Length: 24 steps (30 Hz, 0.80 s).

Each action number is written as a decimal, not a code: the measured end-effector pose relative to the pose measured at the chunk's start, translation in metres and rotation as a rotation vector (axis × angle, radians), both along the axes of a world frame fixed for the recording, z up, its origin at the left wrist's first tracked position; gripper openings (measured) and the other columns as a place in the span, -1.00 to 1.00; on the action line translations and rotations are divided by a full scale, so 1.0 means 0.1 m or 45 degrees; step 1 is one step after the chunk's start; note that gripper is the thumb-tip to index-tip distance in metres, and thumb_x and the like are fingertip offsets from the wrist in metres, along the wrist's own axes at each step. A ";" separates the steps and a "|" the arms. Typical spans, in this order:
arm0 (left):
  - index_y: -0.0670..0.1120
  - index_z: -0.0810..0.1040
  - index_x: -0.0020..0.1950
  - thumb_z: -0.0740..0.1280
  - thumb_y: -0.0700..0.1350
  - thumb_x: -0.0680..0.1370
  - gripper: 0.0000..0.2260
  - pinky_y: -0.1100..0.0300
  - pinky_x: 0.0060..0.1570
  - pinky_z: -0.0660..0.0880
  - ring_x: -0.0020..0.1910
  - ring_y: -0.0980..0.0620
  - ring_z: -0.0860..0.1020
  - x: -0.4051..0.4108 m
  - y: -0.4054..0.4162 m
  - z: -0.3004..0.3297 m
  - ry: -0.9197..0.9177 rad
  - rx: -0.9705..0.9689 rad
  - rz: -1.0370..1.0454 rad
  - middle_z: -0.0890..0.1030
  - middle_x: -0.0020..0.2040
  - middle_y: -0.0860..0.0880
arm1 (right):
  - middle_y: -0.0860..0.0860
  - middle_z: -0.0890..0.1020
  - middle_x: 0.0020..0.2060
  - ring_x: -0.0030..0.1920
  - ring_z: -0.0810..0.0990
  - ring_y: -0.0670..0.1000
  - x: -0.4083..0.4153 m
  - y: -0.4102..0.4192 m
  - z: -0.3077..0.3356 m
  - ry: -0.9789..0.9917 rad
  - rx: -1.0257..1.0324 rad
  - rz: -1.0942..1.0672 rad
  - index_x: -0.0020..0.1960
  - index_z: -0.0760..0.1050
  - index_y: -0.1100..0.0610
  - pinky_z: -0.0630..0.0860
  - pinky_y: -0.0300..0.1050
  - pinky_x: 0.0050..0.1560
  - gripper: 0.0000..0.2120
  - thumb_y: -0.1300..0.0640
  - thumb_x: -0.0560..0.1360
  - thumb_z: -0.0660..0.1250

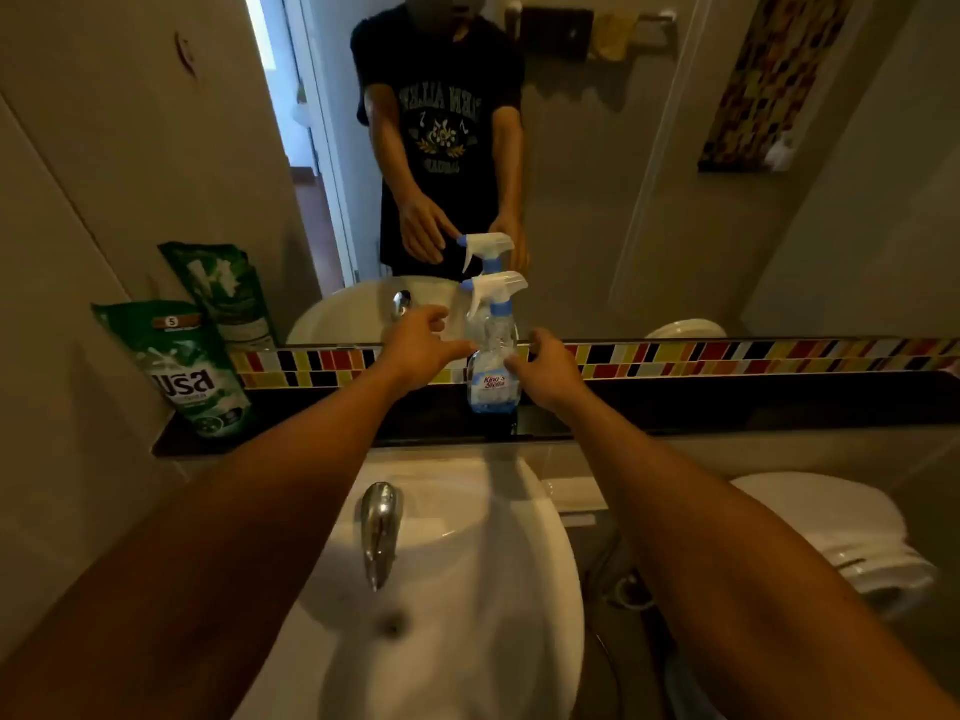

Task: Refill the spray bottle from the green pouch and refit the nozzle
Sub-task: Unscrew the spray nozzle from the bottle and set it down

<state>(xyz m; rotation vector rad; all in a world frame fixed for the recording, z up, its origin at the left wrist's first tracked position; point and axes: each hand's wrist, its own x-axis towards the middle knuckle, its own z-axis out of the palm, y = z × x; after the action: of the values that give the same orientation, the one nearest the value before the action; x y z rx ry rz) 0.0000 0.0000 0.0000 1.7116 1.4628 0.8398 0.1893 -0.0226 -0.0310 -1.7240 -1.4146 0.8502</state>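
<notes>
The spray bottle is standing upright on the dark shelf behind the sink, nozzle fitted; the left hand and right hand are flanking it with fingers spread, gripping nothing; the green pouch is leaning at the shelf's left end.

Head view, down over sink

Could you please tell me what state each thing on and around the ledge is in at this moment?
Spray bottle: upright on the ledge, nozzle fitted, nearly empty.
Green pouch: standing at the ledge's left end, untouched.
Left hand: open, beside the bottle.
Right hand: open, beside the bottle.
Tap: no water running.
</notes>
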 end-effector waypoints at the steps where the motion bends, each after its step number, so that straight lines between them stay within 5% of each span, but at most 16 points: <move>1: -0.11 0.32 0.53 0.53 -0.05 0.46 -0.30 0.04 0.22 0.49 0.36 -0.10 0.48 0.07 0.05 0.01 -0.061 -0.011 0.016 0.47 0.42 -0.14 | 0.17 0.50 0.44 0.41 0.52 0.20 0.02 0.07 0.00 0.048 0.002 0.000 0.57 0.29 0.19 0.57 0.06 0.25 -0.42 0.18 0.61 0.40; 7: -0.17 0.44 0.41 0.54 -0.18 0.44 -0.43 0.21 0.07 0.55 0.19 -0.02 0.59 0.39 0.35 -0.02 -0.447 -0.103 0.076 0.60 0.19 -0.05 | 0.12 0.55 0.40 0.36 0.57 0.14 0.17 0.48 -0.18 0.220 -0.007 0.122 0.53 0.35 0.15 0.59 0.13 0.31 -0.40 0.19 0.56 0.48; 9: -0.15 0.50 0.36 0.52 -0.23 0.45 -0.50 0.06 0.14 0.60 0.15 -0.03 0.64 0.45 0.45 -0.05 -0.514 -0.112 0.058 0.66 0.16 -0.05 | 0.10 0.56 0.38 0.34 0.58 0.12 0.18 0.58 -0.23 0.272 -0.006 0.178 0.51 0.38 0.15 0.58 0.12 0.32 -0.42 0.21 0.55 0.48; 13: -0.11 0.51 0.35 0.49 -0.23 0.47 -0.55 -0.02 0.20 0.58 0.12 0.03 0.64 0.51 0.59 -0.14 -0.571 -0.128 0.023 0.66 0.16 -0.05 | 0.02 0.63 0.21 0.19 0.63 0.00 0.18 0.67 -0.34 0.381 0.039 0.231 0.38 0.46 0.13 0.63 -0.17 0.10 -0.55 0.27 0.54 0.48; 18: -0.14 0.51 0.35 0.51 -0.25 0.45 -0.52 -0.02 0.17 0.59 0.14 -0.03 0.64 0.60 0.65 -0.17 -0.668 -0.135 0.044 0.67 0.16 -0.10 | 0.06 0.68 0.18 0.18 0.68 0.03 0.21 0.74 -0.41 0.404 0.090 0.239 0.30 0.50 0.17 0.66 -0.05 0.16 -0.60 0.26 0.51 0.52; 24: -0.15 0.51 0.35 0.52 -0.25 0.45 -0.51 0.16 0.05 0.63 0.10 0.05 0.65 0.61 0.66 -0.14 -0.717 -0.072 0.082 0.67 0.14 -0.06 | 0.00 0.69 0.14 0.09 0.66 -0.13 0.21 0.74 -0.37 0.314 0.131 0.287 0.30 0.52 0.16 0.58 -0.35 -0.06 -0.65 0.21 0.55 0.48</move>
<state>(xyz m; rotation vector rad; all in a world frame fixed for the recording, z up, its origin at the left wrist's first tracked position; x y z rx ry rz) 0.0608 0.0659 -0.0136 1.2481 1.1416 1.1856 0.2105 0.0512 -0.0675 -1.3486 -1.4729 1.0534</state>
